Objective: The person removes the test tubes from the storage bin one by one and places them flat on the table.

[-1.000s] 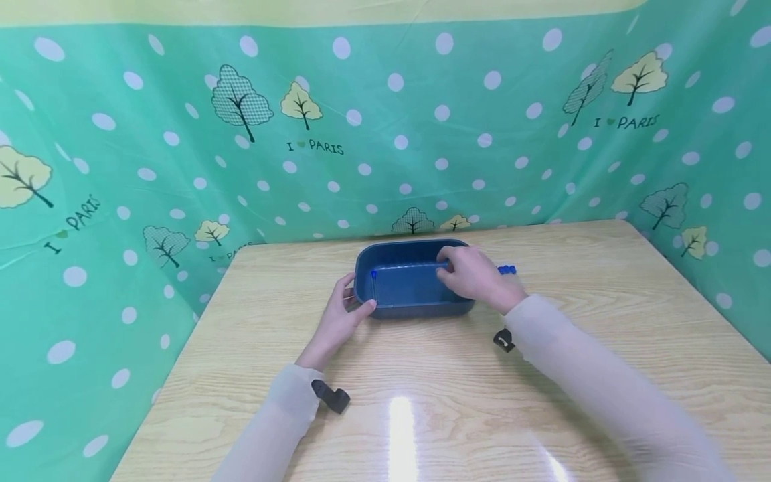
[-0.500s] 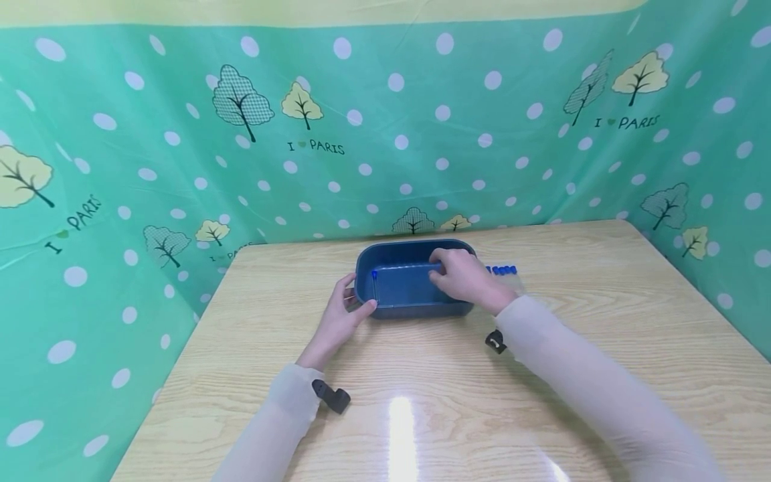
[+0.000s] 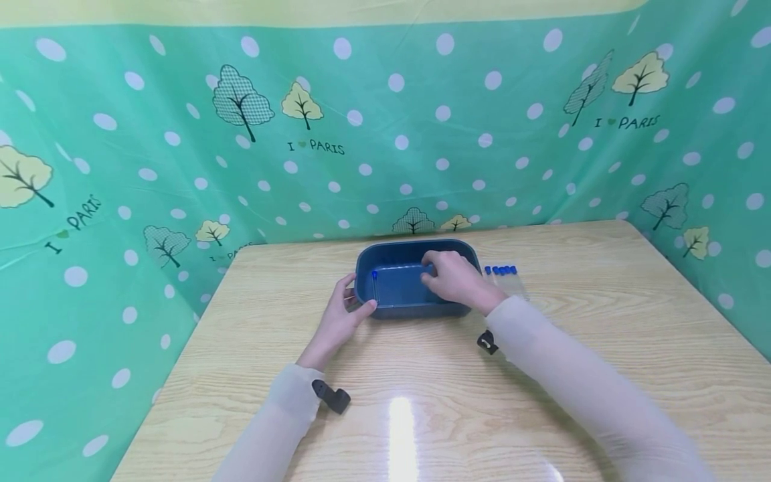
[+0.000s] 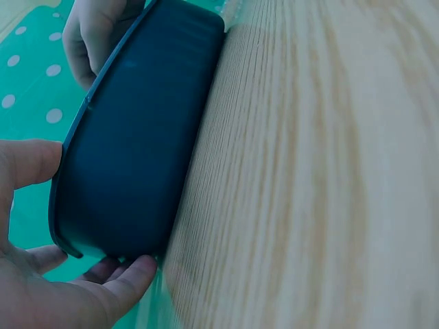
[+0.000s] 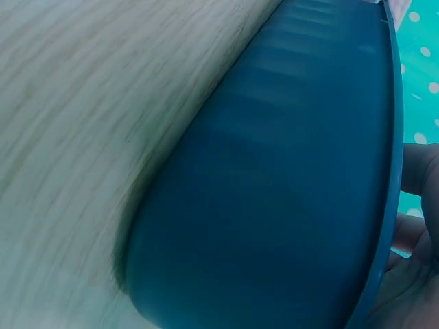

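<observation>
A dark blue oblong basin (image 3: 421, 311) stands on the wooden table. Inside, near its left end, lies a thin clear tube with a blue cap (image 3: 375, 275). My left hand (image 3: 339, 321) holds the basin's left end, thumb at the near rim and fingers around the end; the left wrist view shows fingertips (image 4: 137, 274) against the wall. My right hand (image 3: 453, 278) hangs over the basin's right half with bent fingers, thumb and forefinger slightly apart. Whether something thin is between them is hidden, also in the right wrist view, where only part of the hand (image 5: 418, 219) shows.
Several blue-capped clear tubes (image 3: 502, 270) lie side by side right of the basin, partly behind my right wrist. A green dotted curtain (image 3: 385, 134) hangs behind and along both sides of the wooden table (image 3: 253, 402).
My right hand has drifted left over the basin, uncovering more of the blue-capped tubes on the table. The left hand, the basin and the tube inside it have stayed put.
</observation>
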Demonstrator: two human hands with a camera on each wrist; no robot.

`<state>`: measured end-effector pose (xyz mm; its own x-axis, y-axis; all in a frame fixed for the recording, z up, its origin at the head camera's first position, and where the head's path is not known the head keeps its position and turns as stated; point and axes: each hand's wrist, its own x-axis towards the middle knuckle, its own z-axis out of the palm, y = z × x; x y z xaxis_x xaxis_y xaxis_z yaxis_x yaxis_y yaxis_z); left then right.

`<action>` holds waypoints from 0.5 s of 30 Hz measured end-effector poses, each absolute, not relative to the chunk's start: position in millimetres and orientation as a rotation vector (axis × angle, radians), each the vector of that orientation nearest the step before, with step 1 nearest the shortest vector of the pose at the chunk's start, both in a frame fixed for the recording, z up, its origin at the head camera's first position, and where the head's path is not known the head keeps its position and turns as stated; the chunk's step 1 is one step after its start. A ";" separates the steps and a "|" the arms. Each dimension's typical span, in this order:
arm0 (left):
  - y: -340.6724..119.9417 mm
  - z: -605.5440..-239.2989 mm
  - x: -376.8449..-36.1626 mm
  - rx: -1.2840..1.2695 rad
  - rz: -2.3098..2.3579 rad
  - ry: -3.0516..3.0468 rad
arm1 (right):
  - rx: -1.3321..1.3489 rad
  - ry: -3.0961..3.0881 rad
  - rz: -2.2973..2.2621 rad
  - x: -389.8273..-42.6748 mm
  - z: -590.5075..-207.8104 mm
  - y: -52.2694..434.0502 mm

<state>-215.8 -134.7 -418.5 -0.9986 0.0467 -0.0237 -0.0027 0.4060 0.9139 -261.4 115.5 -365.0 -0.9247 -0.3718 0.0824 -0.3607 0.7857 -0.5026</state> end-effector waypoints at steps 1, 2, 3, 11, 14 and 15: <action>-134.8 -418.6 -215.8 0.043 1.686 2.596 | -0.609 2.951 -0.826 -261.7 -365.4 114.8; -134.8 -418.4 -215.7 0.043 1.686 2.597 | -0.614 2.950 -0.828 -262.0 -365.7 114.3; -134.8 -418.3 -215.5 0.042 1.686 2.598 | -0.619 2.950 -0.833 -262.2 -366.1 113.7; -134.0 -418.5 -216.0 0.039 1.684 2.597 | -0.632 2.959 -0.844 -263.5 -366.7 108.9; -133.9 -418.7 -216.4 0.035 1.684 2.597 | -0.628 2.953 -0.850 -263.5 -366.6 106.2; -133.9 -418.8 -216.5 0.033 1.685 2.596 | -0.624 2.954 -0.849 -263.5 -366.9 105.0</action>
<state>-216.5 -133.9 -418.8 -0.9987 0.0436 -0.0276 -0.0074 0.4072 0.9133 -263.5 105.0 -366.9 -0.9207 -0.3763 0.1031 -0.3736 0.7744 -0.5106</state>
